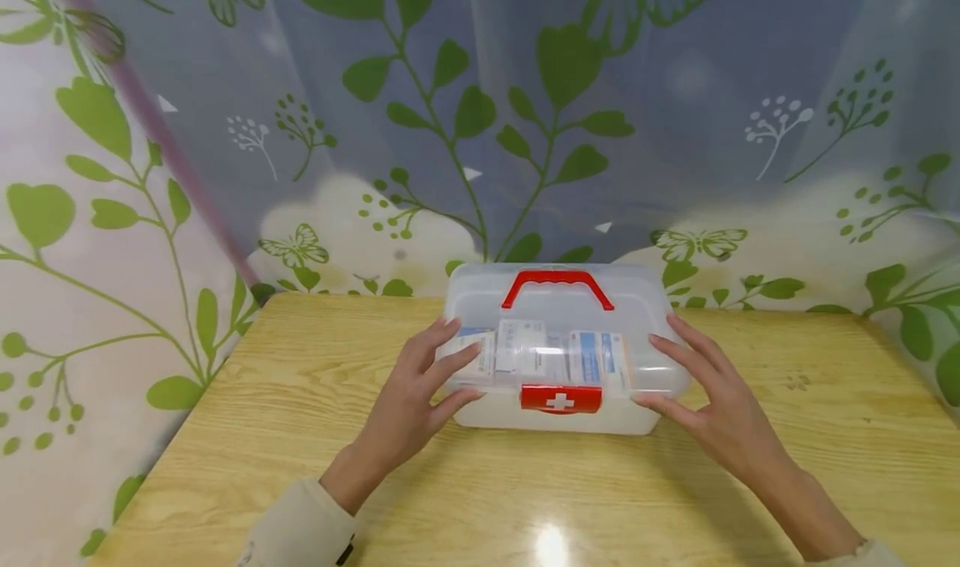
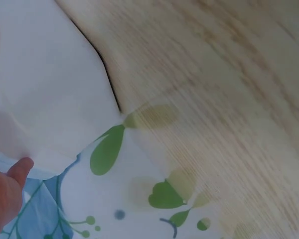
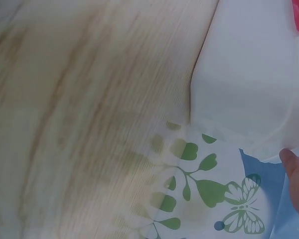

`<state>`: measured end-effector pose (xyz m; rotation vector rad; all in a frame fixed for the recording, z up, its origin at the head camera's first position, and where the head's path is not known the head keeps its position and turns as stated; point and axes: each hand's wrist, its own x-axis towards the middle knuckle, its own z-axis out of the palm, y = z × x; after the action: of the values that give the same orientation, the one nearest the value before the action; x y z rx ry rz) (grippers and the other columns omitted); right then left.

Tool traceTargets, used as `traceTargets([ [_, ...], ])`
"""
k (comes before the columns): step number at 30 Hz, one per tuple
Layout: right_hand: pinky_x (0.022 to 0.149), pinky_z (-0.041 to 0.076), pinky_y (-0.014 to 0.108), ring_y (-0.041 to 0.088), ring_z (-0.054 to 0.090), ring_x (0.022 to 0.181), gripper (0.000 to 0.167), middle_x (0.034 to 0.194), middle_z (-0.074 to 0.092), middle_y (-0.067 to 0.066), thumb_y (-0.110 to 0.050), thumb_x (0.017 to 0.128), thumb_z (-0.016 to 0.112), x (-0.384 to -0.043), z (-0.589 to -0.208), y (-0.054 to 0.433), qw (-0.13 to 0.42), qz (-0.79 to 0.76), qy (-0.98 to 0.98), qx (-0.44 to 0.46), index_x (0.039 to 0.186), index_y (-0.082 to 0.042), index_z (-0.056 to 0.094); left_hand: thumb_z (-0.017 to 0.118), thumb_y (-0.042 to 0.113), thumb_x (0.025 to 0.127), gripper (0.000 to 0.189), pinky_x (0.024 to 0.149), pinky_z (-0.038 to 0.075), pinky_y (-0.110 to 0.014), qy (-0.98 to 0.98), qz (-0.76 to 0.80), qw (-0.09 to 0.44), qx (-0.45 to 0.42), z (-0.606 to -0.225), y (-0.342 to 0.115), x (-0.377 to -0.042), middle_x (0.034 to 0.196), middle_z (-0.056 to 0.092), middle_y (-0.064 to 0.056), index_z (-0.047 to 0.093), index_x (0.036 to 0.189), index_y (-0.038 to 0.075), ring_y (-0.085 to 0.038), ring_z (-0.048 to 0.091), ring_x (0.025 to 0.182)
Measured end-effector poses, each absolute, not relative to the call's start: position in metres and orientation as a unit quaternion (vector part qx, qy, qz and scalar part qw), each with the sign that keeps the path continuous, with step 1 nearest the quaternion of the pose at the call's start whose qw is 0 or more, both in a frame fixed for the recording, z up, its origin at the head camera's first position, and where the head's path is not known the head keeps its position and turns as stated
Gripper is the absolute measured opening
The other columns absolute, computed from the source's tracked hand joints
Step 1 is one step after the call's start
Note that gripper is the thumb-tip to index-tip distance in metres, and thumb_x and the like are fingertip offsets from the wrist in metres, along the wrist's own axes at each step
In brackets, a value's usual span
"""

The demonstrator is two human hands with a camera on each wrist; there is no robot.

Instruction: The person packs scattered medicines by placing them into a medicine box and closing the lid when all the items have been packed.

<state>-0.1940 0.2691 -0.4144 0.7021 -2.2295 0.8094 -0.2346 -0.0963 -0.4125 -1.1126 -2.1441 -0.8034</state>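
A translucent white first-aid box (image 1: 487, 413) stands on the wooden table, its lid down over the front latch. On the lid lies a red carry handle (image 1: 558, 277), folded toward the back. A red latch (image 1: 561, 398) with a white cross sits at the front middle. Small printed packets (image 1: 521, 346) show through the lid. My left hand (image 1: 408, 396) rests on the box's left end, fingers spread over the lid and thumb at the front rim. Opposite it, my right hand (image 1: 723, 408) touches the right end likewise. In both wrist views, only a little of each hand appears beside the box wall.
The box stands near the back edge of the wooden table (image 1: 315, 358). Behind it hangs a blue-grey curtain (image 1: 675, 133) with green leaves and butterflies. More leaf-patterned cloth (image 1: 82, 300) borders the table at the left.
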Motion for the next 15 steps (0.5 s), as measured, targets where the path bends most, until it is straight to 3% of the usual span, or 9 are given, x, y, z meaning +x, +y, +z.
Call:
traceTargets([
  [6, 0.098, 0.030, 0.008, 0.023, 0.037, 0.133, 0.069, 0.145, 0.040, 0.014, -0.055, 0.081, 0.065, -0.1949, -0.4126, 0.2696, 0.318, 0.304, -0.860, 0.258, 0.130, -0.007, 0.058, 0.074, 0.026, 0.085, 0.051, 0.098, 0.043, -0.044, -0.809, -0.299, 0.289, -0.416, -0.4127, -0.0962, -0.2368, 0.141, 0.040, -0.017, 0.058, 0.130, 0.010, -0.037, 0.034, 0.131],
  [10, 0.099, 0.028, 0.007, 0.023, 0.036, 0.134, 0.070, 0.148, 0.038, 0.010, -0.030, 0.071, 0.085, -0.1940, -0.4097, 0.2692, 0.299, 0.301, -0.872, 0.245, 0.132, -0.010, 0.057, 0.075, 0.026, 0.084, 0.054, 0.098, 0.044, -0.045, -0.821, -0.282, 0.278, -0.411, -0.4109, -0.0969, -0.2367, 0.143, 0.038, -0.016, 0.055, 0.133, 0.012, -0.035, 0.033, 0.132],
  [12, 0.099, 0.027, 0.006, 0.023, 0.035, 0.134, 0.077, 0.149, 0.036, 0.009, -0.014, 0.064, 0.089, -0.1936, -0.4084, 0.2683, 0.289, 0.300, -0.877, 0.238, 0.133, -0.011, 0.056, 0.075, 0.025, 0.084, 0.055, 0.097, 0.045, -0.045, -0.826, -0.275, 0.274, -0.409, -0.4096, -0.0975, -0.2365, 0.143, 0.037, -0.015, 0.054, 0.133, 0.013, -0.034, 0.033, 0.132],
  [15, 0.101, 0.030, 0.011, 0.025, 0.034, 0.134, 0.082, 0.151, 0.034, 0.006, -0.013, 0.063, 0.089, -0.1927, -0.4067, 0.2672, 0.275, 0.298, -0.886, 0.225, 0.136, -0.014, 0.053, 0.074, 0.026, 0.085, 0.057, 0.097, 0.045, -0.044, -0.830, -0.270, 0.270, -0.407, -0.4088, -0.0980, -0.2367, 0.146, 0.035, -0.014, 0.051, 0.136, 0.013, -0.033, 0.031, 0.134],
])
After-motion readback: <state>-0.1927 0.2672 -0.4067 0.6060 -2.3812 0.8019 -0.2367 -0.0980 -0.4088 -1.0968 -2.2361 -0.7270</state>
